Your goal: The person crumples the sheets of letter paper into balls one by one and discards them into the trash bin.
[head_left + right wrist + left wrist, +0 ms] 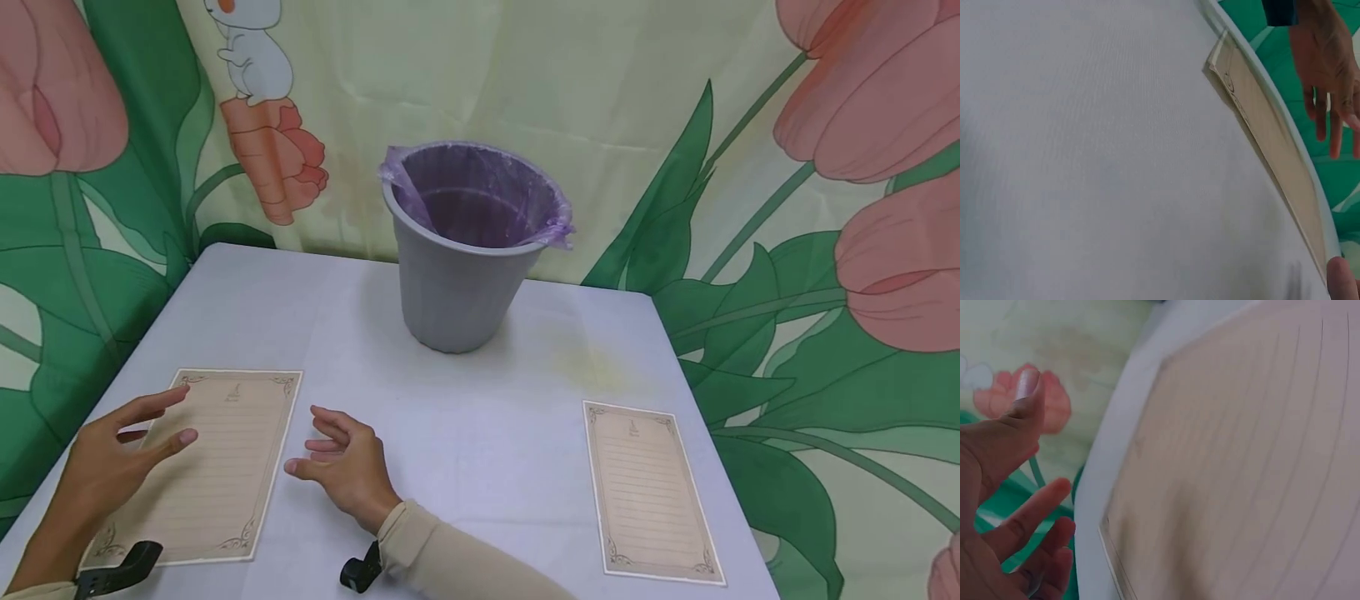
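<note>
Head view showed both hands low at the near edge of the white table, neither holding anything. The left hand hovered with fingers spread and loosely straight over the left margin of the nearer lined sheet, its fingertips above the paper's upper left corner; whether they touched the paper could not be told. The right hand sat just beyond that sheet's right edge, fingers relaxed and slightly bent toward it, palm facing the paper, apart from it by a narrow strip of tablecloth. So the sheet lay flat between the two hands, uncreased and not lifted.

The left wrist view agreed: thumb and fingers open in the air beside the paper, nothing pinched. The right wrist view showed the sheet's edge flat on the cloth.

Well off to the right of the right hand, a second lined sheet lay flat too, untouched. Farther back, beyond both hands and roughly centred, stood the grey bin with its purple liner; what could be seen of its inside looked empty.

Judging from this, the work was at its very beginning: both papers remained on the table, the first not yet grasped, and nothing had gone into the bin.
</note>
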The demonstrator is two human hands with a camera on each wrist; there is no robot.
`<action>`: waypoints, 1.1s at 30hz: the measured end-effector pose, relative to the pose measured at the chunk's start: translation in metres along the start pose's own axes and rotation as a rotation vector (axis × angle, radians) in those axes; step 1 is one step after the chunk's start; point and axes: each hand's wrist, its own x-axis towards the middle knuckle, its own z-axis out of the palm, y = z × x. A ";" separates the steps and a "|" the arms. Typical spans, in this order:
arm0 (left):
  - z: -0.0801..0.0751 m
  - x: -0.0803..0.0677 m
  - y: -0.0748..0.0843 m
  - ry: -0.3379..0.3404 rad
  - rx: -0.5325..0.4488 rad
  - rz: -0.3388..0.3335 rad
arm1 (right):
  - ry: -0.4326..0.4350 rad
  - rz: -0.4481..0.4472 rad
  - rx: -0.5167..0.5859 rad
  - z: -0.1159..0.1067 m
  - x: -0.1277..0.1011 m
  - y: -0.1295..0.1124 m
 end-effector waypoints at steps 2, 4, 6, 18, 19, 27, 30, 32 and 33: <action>-0.002 0.001 -0.009 0.000 0.011 -0.026 | -0.010 0.031 0.001 0.004 0.000 0.002; -0.003 0.002 -0.017 -0.008 0.022 -0.059 | -0.018 0.060 0.006 0.009 0.000 0.004; -0.004 0.003 -0.023 -0.020 0.027 -0.087 | -0.029 0.084 0.005 0.014 -0.001 0.006; -0.007 0.004 -0.029 -0.051 0.017 -0.140 | -0.073 0.117 -0.042 0.025 -0.001 0.009; -0.007 0.004 -0.029 -0.058 0.000 -0.154 | -0.071 0.120 -0.039 0.025 -0.001 0.009; -0.009 0.004 -0.028 -0.048 -0.037 -0.232 | -0.010 0.176 0.049 0.025 0.003 0.009; -0.010 0.004 -0.028 -0.029 -0.032 -0.235 | 0.029 0.193 0.087 0.025 0.004 0.010; -0.011 0.004 -0.028 -0.022 -0.044 -0.239 | 0.042 0.193 0.108 0.024 0.004 0.011; -0.011 0.004 -0.028 -0.020 -0.057 -0.240 | 0.045 0.189 0.118 0.024 0.005 0.011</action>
